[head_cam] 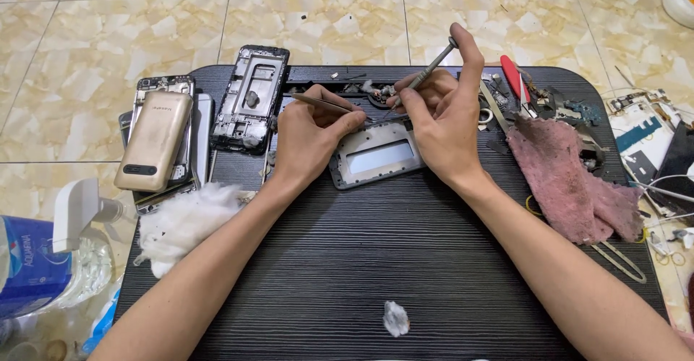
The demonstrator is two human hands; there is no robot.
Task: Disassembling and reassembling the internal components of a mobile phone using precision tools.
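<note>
- Left hand (312,133): closed on tweezers (323,103), tips pointing right toward the top edge of the phone frame (376,155).
- Right hand (442,112): gripping a thin metal tool (426,68), tip down at the same edge.
- Phone frame: grey, lying flat on the dark table (361,260) between both hands.
- Gold phone (153,140): left, on stacked parts.
- Pink cloth (571,180): right.
- Cotton wad (184,220): beside the left forearm.
</note>
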